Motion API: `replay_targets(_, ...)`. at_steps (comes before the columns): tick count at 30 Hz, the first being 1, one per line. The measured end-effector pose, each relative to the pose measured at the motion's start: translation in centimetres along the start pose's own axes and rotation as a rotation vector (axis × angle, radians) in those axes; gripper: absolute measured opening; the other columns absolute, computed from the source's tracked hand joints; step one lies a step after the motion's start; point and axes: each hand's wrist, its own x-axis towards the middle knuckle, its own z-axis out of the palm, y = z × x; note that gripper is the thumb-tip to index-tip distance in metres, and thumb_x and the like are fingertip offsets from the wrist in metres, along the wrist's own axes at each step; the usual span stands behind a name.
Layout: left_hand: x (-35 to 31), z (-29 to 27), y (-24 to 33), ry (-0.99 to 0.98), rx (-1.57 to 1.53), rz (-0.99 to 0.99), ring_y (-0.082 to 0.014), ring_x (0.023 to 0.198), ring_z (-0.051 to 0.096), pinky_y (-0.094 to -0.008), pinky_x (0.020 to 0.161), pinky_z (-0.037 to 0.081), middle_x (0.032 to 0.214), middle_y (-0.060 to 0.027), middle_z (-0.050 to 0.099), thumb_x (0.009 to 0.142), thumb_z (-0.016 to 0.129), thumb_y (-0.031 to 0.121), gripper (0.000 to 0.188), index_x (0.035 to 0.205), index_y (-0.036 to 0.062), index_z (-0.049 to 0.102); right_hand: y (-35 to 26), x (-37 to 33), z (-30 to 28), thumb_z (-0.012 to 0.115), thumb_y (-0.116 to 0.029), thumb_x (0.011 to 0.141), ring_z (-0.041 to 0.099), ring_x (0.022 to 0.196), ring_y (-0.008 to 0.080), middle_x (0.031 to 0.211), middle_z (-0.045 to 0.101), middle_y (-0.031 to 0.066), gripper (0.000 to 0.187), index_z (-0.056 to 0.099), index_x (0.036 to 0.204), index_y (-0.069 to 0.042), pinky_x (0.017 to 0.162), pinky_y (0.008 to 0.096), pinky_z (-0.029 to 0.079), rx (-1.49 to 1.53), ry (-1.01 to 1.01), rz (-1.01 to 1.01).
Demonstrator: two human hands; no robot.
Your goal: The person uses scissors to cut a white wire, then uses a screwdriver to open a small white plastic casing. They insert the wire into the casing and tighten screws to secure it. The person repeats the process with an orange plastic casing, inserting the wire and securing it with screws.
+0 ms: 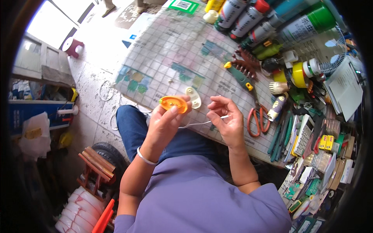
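Observation:
My left hand [164,123] is closed round an orange oval shell [173,104], its hollow side facing up with small parts inside that look metallic. A bit of bright green shows at the shell's left end. Just beyond my fingers, a cream oval cover [193,98] with round openings lies on the table. To the right, my right hand [227,121] has its fingers curled and the thumb bent in. A thin white cord [198,124] runs across below the shell and into this hand. Small bits [169,80] lie on the tabletop beyond the left hand.
The table [155,58] has a checked, patterned cover. Orange-handled scissors [256,122] and a green-and-yellow utility knife [239,77] lie to the right. Spray cans [248,21] lie at the far right, near tape rolls [300,75]. Tools and a calculator [304,139] crowd the right edge.

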Motion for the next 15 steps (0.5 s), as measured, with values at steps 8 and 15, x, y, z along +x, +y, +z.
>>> replay_targets(8,0.0,0.0,0.4,-0.038,0.144,-0.012,-0.0225,0.113,0.057,-0.0345,0.102,0.041,0.120,-0.0153,0.059,0.089,0.062,0.014,0.041,0.122,-0.0064,0.050,-1.9,0.5,-8.6,0.071,-0.005,0.077,0.058,0.078,0.0177,0.097,0.059,0.0070,0.028,0.063,0.104,-0.004,0.062,0.0283,0.049,-0.930,0.382,-0.156)
replay_targets(15,0.3,-1.7,0.1,-0.040,0.290,-0.003,-0.0222,0.107,0.061,-0.0321,0.096,0.045,0.117,-0.0152,0.060,0.091,0.061,0.019,0.039,0.121,-0.0044,0.052,-2.7,0.9,-7.7,0.072,-0.004,0.075,0.058,0.072,0.0169,0.091,0.059,0.0072,0.028,0.063,0.102,-0.005,0.061,0.0280,0.048,-0.977,0.291,-0.102)
